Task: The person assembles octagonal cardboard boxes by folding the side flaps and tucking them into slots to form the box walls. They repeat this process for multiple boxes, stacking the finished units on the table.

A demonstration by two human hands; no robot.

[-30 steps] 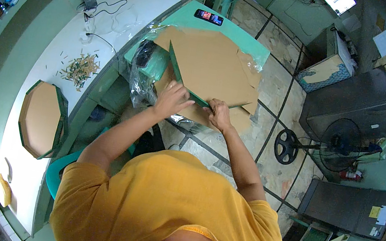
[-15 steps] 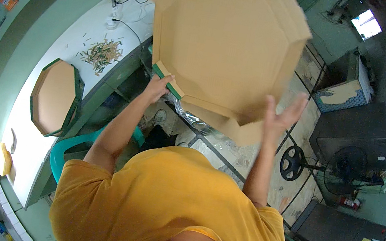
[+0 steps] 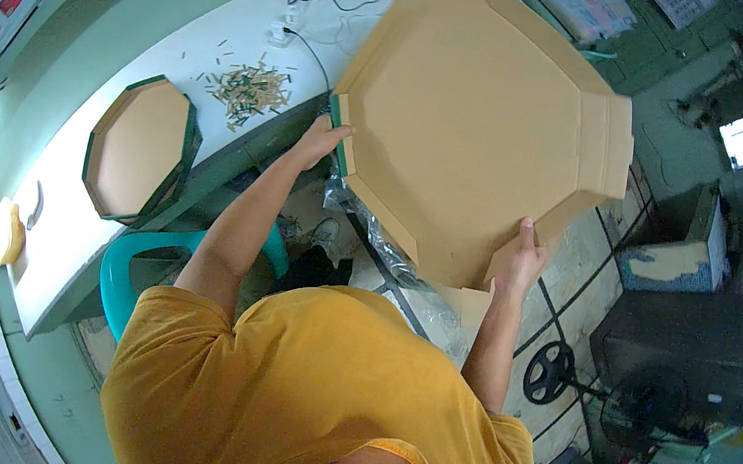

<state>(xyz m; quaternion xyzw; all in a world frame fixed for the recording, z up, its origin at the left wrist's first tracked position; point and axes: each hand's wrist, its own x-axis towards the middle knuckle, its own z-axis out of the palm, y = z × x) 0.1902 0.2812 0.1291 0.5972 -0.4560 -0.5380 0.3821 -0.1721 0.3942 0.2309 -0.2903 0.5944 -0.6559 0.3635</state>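
- Between 12 and 1 o'clock from the person in the yellow shirt (image 3: 317, 389), there's a big brown cardboard tray (image 3: 465, 130), many-sided, inside facing up, edges creased and partly folded. Can't tell from here if its underside is touching anything.
- Left hand (image 3: 320, 141) is at the tray's 9 o'clock, pinching the rim, thumb on the inner side. A bit of green strip (image 3: 336, 110) shows along the edge right there.
- Right hand (image 3: 520, 260) is on it too, around the tray's 5 o'clock, thumb up against the rim beside a loose flap (image 3: 474, 305). Most of those fingers are hidden, so can't say how tight the grip is.
- Clear crinkly plastic (image 3: 387, 254) sticks out below the tray's near edge, about the person's 12.
- Over at 10 o'clock, a smaller eight-sided tray (image 3: 139, 152) with a green rim is sitting on the white counter (image 3: 46, 263).
- Same counter, 11 o'clock: a messy heap of short green and tan pieces (image 3: 253, 92), with cords (image 3: 345, 2) just beyond it.
- Teal plastic chair (image 3: 120, 275) near 9 o'clock, close to the counter.
- At 3 o'clock, a black fan (image 3: 646, 402) on its round base (image 3: 548, 372), well apart from the hands.
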